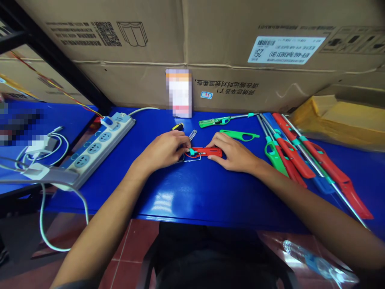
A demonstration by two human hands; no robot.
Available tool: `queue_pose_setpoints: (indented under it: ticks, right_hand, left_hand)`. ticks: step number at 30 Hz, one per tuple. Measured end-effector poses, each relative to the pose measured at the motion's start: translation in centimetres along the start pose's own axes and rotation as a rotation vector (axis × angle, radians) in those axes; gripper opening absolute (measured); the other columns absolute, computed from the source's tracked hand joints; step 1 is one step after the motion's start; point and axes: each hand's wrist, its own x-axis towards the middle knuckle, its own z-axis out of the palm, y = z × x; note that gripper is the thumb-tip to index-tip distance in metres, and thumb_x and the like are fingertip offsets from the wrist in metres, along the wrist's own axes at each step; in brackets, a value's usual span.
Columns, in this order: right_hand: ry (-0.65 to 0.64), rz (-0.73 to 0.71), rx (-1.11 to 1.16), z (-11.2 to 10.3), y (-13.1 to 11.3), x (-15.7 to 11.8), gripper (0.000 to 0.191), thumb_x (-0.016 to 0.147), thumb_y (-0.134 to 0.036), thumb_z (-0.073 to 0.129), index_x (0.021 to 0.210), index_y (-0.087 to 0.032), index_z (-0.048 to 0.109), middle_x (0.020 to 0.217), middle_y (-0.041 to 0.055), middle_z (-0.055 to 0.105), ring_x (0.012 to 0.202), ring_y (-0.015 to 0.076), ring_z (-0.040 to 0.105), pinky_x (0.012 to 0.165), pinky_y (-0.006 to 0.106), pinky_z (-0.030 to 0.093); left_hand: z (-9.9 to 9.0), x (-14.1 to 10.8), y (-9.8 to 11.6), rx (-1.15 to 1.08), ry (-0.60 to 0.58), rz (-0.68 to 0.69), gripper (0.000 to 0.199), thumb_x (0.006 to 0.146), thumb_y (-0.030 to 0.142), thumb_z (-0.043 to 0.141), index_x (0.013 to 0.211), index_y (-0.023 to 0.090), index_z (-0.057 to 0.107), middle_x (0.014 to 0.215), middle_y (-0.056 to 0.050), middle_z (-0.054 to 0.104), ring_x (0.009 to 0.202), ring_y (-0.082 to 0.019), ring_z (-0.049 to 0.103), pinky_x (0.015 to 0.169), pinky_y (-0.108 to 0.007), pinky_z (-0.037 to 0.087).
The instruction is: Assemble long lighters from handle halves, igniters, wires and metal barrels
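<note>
right hand (pixel 231 152) holds red casing (pixel 214 151); left hand (pixel 167 149) at teal part (pixel 192 152) inside

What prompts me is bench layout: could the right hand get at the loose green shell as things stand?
Probably yes: the green shell lies just beyond the right hand, with nothing visible between, though that hand would likely have to release the red shell first.

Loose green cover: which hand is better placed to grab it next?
Probably the right hand: the green cover lies just beyond it, while the left hand is farther off, across the red casing.
</note>
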Motion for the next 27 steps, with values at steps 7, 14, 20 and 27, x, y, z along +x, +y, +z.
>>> queue_pose_setpoints:
  ticks: [7, 14, 20, 27]
  right_hand:
    - [0.025, -0.003, 0.005, 0.07, -0.03, -0.03, 0.017, 0.109, -0.038, 0.068, 0.120, -0.026, 0.069, 0.122, 0.0112, 0.071, 0.113, 0.0324, 0.069, 0.098, 0.050, 0.057]
    - [0.033, -0.005, 0.003, 0.22, 0.13, -0.09, 0.016, 0.110, -0.038, 0.067, 0.120, -0.026, 0.069, 0.120, 0.0106, 0.070, 0.112, 0.0321, 0.068, 0.097, 0.050, 0.057]
    - [0.030, -0.009, -0.007, 0.26, 0.22, -0.16, 0.016, 0.111, -0.039, 0.068, 0.120, -0.026, 0.070, 0.119, 0.0100, 0.069, 0.112, 0.0316, 0.067, 0.096, 0.049, 0.056]
    - [0.043, -0.038, -0.012, 0.42, 0.45, -0.20, 0.017, 0.110, -0.037, 0.071, 0.122, -0.025, 0.070, 0.118, 0.0105, 0.069, 0.110, 0.0320, 0.068, 0.095, 0.049, 0.057]
  left_hand:
    - [0.07, 0.18, 0.46, 0.003, -0.024, 0.001, 0.016, 0.108, 0.017, 0.064, 0.102, 0.020, 0.079, 0.105, -0.008, 0.079, 0.099, -0.025, 0.073, 0.092, -0.039, 0.057]
    - [0.06, 0.10, -0.19, -0.048, -0.033, 0.036, 0.008, 0.106, 0.022, 0.074, 0.106, 0.021, 0.083, 0.105, -0.007, 0.081, 0.098, -0.024, 0.076, 0.092, -0.038, 0.058]
    - [0.05, -0.06, 0.14, 0.066, -0.026, 0.092, 0.013, 0.110, 0.024, 0.073, 0.108, 0.022, 0.086, 0.102, -0.007, 0.081, 0.095, -0.024, 0.075, 0.087, -0.037, 0.056]
    - [-0.03, -0.09, 0.53, 0.103, -0.016, 0.079, 0.016, 0.112, 0.021, 0.069, 0.108, 0.021, 0.084, 0.102, -0.006, 0.080, 0.094, -0.023, 0.075, 0.083, -0.035, 0.054]
